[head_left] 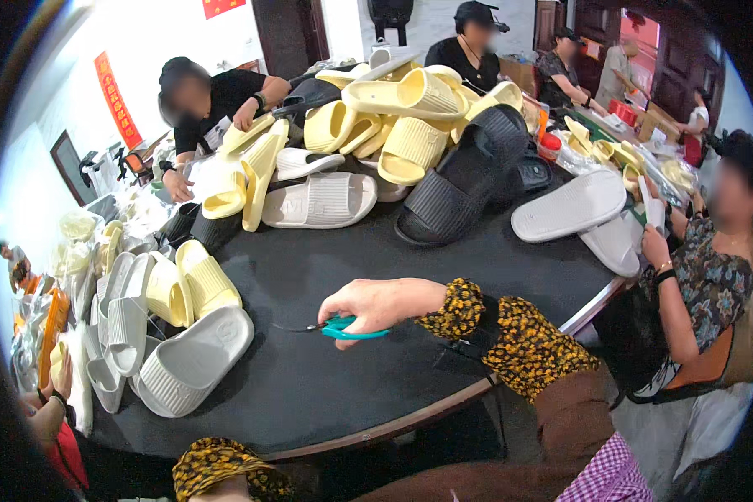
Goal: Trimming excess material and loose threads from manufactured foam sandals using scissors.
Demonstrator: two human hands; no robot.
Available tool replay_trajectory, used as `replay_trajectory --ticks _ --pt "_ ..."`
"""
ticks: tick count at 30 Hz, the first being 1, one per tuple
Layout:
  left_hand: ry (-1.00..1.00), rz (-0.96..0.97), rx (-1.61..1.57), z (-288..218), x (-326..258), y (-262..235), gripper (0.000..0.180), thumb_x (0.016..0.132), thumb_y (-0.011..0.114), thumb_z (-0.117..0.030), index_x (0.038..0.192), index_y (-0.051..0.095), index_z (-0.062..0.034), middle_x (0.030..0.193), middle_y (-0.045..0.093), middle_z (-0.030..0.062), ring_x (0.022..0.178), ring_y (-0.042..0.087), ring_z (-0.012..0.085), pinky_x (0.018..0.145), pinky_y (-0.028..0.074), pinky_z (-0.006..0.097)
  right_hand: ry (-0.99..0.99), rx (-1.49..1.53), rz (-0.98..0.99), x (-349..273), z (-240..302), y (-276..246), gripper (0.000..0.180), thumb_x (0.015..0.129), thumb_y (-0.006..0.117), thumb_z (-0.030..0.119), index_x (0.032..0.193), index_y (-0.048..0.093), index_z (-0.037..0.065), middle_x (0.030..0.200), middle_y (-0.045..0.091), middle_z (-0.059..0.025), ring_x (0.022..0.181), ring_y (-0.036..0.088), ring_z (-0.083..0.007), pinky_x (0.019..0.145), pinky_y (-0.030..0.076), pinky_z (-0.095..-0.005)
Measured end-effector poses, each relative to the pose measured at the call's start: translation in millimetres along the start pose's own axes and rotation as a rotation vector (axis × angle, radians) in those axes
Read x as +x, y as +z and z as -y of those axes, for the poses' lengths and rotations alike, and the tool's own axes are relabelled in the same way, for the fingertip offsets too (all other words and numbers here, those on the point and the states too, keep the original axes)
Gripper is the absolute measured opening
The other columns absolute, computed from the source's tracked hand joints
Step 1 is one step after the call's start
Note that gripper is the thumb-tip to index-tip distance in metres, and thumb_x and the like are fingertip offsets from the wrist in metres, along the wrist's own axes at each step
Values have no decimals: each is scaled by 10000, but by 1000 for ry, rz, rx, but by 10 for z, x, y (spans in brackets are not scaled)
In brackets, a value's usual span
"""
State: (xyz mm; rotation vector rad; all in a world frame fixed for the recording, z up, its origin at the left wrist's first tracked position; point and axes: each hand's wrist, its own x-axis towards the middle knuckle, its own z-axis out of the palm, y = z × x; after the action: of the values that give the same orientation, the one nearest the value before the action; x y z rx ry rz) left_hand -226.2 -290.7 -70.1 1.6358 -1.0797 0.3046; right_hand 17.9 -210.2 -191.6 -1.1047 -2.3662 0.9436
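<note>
Above the middle of the dark table [309,376], my right hand [385,303] is closed around small teal-handled snips [343,328]. Their thin metal end points left and touches no slipper. At the lower edge only a little of my left hand [226,489] shows below a black-and-yellow floral cuff; its fingers are hidden. Left of the snips lie a large light-grey slide slipper [197,360] and a pair of pale-yellow slippers [197,284]. More grey slippers [125,326] lean beside them.
A heap of yellow slippers [410,151], with black slippers [468,184] and grey slippers [322,201], covers the table's far side. Several people work around it; one at the right sits by two grey slippers [569,205]. Plastic bags [75,251] pile up at the left.
</note>
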Motion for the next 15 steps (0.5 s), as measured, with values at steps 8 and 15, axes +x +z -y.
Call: replay_trajectory --ticks 8,15 --pt "-84 181 51 -65 -54 34 273 771 308 19 682 566 42 666 542 194 626 570 341 641 470 476 30 526 -65 347 -54 331 411 773 685 193 1092 553 -31 735 632 -50 628 595 -144 576 487 -273" --pt "-144 243 -96 59 -147 -80 323 818 300 -54 666 575 26 694 558 192 646 581 344 654 471 489 124 876 -262 227 -47 392 418 806 639 143 1163 500 -22 758 612 -23 528 526 -54 441 427 -197"
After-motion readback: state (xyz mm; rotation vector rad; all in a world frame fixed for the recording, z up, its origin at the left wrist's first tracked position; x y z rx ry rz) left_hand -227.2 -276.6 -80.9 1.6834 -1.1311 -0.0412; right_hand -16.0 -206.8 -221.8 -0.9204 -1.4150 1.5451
